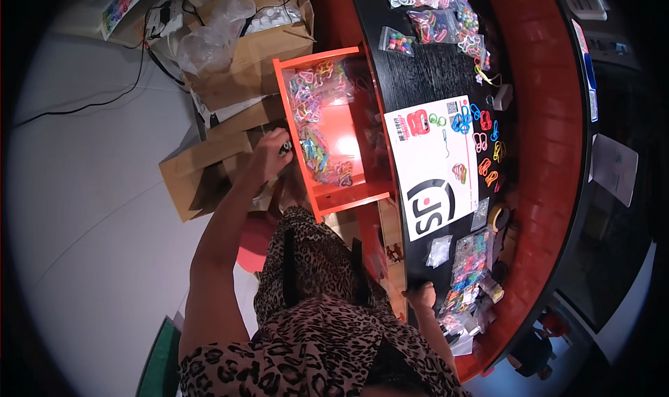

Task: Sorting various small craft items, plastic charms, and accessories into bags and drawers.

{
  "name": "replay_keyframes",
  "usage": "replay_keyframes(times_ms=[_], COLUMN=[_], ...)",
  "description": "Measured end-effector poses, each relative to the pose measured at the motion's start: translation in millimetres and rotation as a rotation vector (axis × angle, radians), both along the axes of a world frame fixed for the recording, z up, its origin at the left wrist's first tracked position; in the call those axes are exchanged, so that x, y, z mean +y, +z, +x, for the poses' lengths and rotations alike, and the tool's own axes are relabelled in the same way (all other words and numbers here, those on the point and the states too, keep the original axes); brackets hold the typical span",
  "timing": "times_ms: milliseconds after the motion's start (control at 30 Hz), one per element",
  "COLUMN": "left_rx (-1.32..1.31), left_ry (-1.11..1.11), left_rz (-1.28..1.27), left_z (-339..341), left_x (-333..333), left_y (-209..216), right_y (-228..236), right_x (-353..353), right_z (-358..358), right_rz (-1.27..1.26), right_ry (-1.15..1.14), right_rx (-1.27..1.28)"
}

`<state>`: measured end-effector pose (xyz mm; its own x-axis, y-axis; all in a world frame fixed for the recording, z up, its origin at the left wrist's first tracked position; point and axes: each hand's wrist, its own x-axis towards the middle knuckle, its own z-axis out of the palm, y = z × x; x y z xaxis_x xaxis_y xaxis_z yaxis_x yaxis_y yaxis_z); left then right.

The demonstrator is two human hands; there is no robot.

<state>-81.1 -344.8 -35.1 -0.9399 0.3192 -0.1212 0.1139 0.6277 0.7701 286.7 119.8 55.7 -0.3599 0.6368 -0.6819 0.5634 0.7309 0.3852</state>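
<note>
A red drawer [341, 203] is pulled out from under a black tabletop [397, 69]. My left hand [270, 157] is closed at the middle of the drawer's front, fingers around a small dark knob. Clear bags of colourful clips [306, 104] lie inside along that front, with a bag of green, yellow and blue pieces [315, 152] beside them. My right hand [421, 297] rests at the tabletop's near edge, its fingers curled over the rim. Close to it lies a small clear bag [438, 251].
On the tabletop are a white printed sheet [425, 167], loose coloured clips [486, 146], bagged beads [397, 42] and piled packets [470, 265]. Open cardboard boxes [240, 69] stand left of the drawer. A red stool [254, 244] is below. At lower right, another person [533, 352] is partly visible.
</note>
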Motion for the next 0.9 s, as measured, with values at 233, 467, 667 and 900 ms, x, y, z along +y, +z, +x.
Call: replay_keyframes(times_ms=[233,467,667,900], left_rx=[-0.038,0.069,-0.518,-0.475], left_ry=[0.089,0.605,0.828,0.615], left_rz=[0.141,0.253,0.559,0.145], left_z=[3,47,110,126], left_x=[5,30,76,108], left_y=[-2,-10,-9,1], right_y=[-4,0,1,9], right_x=[7,3,4,-12], right_z=[7,-3,-10,-32], right_rz=[0.015,0.003,0.014,0.022], right_ry=[0.018,0.061,0.069,0.120], right_rx=[-0.004,-0.029,-0.133,-0.166])
